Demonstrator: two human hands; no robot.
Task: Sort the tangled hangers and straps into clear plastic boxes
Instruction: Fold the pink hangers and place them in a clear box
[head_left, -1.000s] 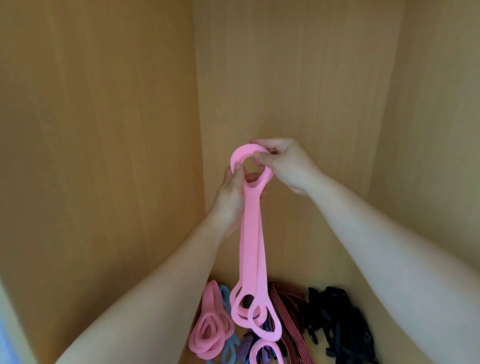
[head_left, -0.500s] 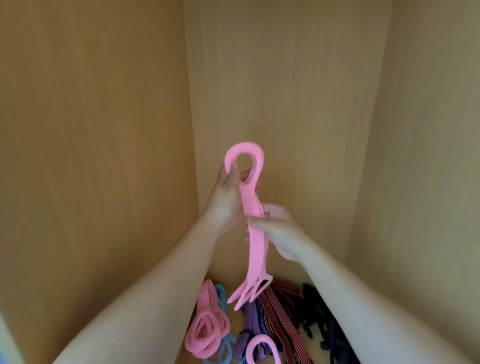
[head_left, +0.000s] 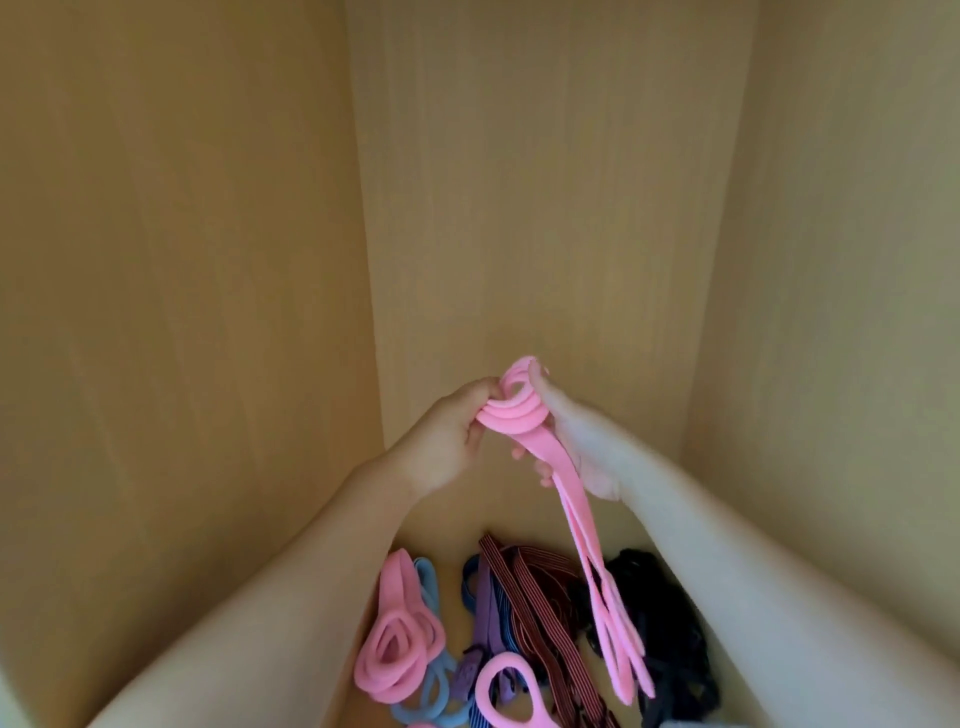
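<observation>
both hands, left hand (head_left: 449, 441) and right hand (head_left: 576, 447), grip the pink hangers (head_left: 524, 415) (ring ends bunched together). fingers curl round the rings. straps (head_left: 524, 603) lie below.

Warm, dim light; right hand (head_left: 582, 447) overexposed and motion-blurred (light from the right); edges bend, wide-angle.

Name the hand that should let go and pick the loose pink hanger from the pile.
Right, likely. The left hand pinches the stacked rings of the bundle together; the right hand merely wraps the shanks below, so its grip can release toward the loose hanger.
</observation>
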